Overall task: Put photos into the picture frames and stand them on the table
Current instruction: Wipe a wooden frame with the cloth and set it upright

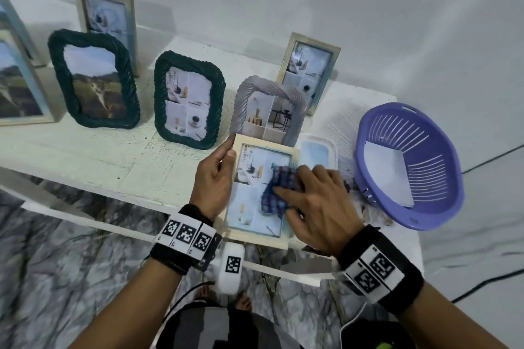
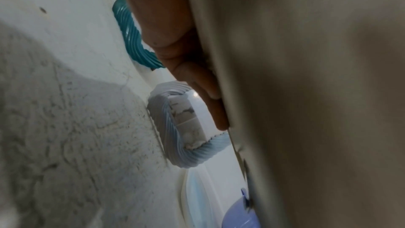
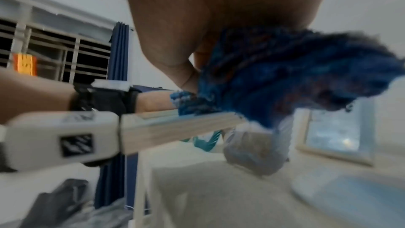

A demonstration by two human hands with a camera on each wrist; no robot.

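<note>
Nearest us, the left hand (image 1: 214,178) clamps the long edge of the cream wooden frame (image 1: 256,235), thumb on its face and fingers behind, holding it off the table edge, likely so the right hand (image 1: 317,204) can press a bunched blue checked cloth (image 1: 276,190) against its glass. Beyond, a shallow white tray (image 1: 319,150) lies flat, seemingly empty. Farther right, the purple slotted basket (image 1: 442,150) holds white sheets (image 1: 388,176), perhaps photos face-down.

8 frames (image 1: 260,193), 1 basket (image 1: 442,207), 1 cloth (image 1: 276,193)
</note>
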